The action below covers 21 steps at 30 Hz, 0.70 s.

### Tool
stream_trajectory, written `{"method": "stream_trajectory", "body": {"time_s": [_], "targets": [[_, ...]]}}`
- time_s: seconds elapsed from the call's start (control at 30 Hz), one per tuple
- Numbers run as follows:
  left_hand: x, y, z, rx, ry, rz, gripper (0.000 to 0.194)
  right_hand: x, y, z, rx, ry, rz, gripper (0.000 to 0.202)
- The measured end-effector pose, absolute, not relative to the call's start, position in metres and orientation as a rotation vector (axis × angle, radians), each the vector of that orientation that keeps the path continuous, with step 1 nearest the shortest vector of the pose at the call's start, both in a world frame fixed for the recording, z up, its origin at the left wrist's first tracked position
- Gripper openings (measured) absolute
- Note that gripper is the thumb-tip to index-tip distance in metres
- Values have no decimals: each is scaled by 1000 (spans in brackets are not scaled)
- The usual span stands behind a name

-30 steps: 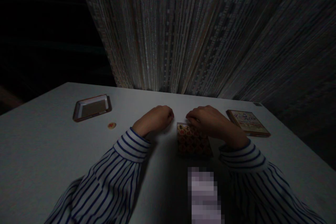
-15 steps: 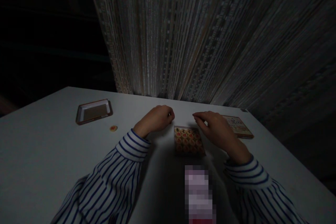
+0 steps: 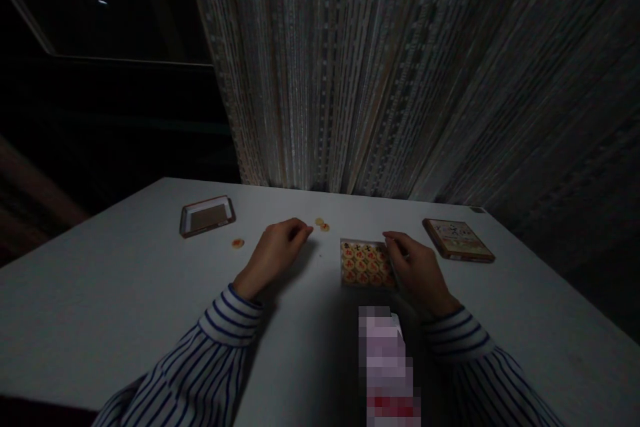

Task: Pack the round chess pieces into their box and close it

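Observation:
A clear-edged box [image 3: 367, 263] of round game pieces with red and black characters lies on the white table [image 3: 300, 347]. Beside its upper right corner is my right hand [image 3: 419, 273], thumb and fingers pinched together; what they hold, if anything, is too small to make out. My left hand [image 3: 275, 250] is left of the box, its fingertips also pinched, close to two loose round pieces [image 3: 324, 227]. Whether something is between those fingertips cannot be seen. Another loose piece [image 3: 238, 243] with a red mark lies farther left.
At the back left sits an open shallow tray [image 3: 207, 217] with a brown rim. A flat printed box [image 3: 459, 240] lies on the right. Behind the table hangs a string curtain [image 3: 320, 80]. A blurred pink and white patch is at the bottom.
My left hand has moved left and down, and two loose pieces now show beyond its fingertips. My right hand has come down against the box's right side. The view has shifted slightly.

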<state>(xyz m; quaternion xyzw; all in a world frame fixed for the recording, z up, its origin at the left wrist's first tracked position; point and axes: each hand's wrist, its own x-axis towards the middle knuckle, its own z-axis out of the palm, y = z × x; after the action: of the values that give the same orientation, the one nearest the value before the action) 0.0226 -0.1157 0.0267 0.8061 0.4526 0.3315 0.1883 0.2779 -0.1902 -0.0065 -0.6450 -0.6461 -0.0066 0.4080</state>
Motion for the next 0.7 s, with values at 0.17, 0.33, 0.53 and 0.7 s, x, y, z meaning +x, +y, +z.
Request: {"method": "stream_trajectory", "body": {"time_s": [0.17, 0.33, 0.53, 0.7], "targets": [[6, -125, 3, 2024, 1396, 1295, 32, 279, -195, -8, -1669, -1575, -33, 34], [3, -132, -15, 2016, 1377, 1434, 25, 280, -197, -10, -1674, -1557, -48, 35], [-6, -129, -13, 1966, 1468, 1580, 26, 278, -196, -14, -1658, -1564, -46, 35], [-27, -115, -20, 1805, 1572, 1673, 25, 276, -196, -15, -1665, -1594, -9, 33]]}}
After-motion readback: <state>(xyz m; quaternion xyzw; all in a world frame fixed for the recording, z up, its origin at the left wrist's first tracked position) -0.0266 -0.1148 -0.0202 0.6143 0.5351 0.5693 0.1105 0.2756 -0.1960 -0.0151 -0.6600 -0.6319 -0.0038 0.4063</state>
